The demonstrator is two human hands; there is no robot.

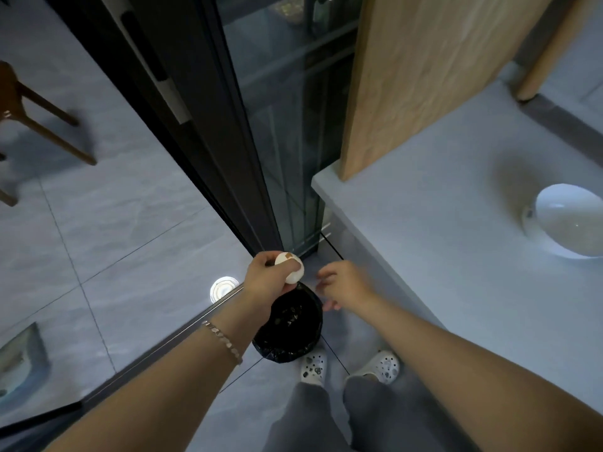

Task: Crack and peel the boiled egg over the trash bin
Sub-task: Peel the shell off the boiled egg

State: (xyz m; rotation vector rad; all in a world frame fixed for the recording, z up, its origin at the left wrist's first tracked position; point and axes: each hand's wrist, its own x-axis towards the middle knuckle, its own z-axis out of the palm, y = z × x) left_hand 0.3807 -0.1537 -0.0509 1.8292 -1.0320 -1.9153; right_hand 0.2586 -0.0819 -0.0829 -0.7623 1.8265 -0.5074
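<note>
Both hands are out over the trash bin (287,324) and they are apart. The left hand (269,278) grips the boiled egg (290,267) with its fingers and thumb curled round it. The egg is right above the far edge of the bin. It is mostly white, with a small brown bit of shell on top. The right hand (346,285) is just beside it, blurry, with its fingers a little bent and not gripping the egg. A bracelet (223,340) sits on the left wrist.

The floor (114,223) is made of big grey tiles with thin lines between them. A round white shine (223,288) sits on the floor near the left hand. A dark glass sliding door (261,125) with a black frame runs from the top down to the bin. Brown chair legs (45,128) stand far off on the left. On the right is a white bench (440,256), and a tall wooden panel (424,76) stands on it.

The bin stands on the floor, close to the person's white shoes (313,365). It has a black bag in it, and small pale bits lie inside. They are too small to tell what they are. A white bowl (571,220) sits on the bench, well apart from the hands. Its inside looks white.
</note>
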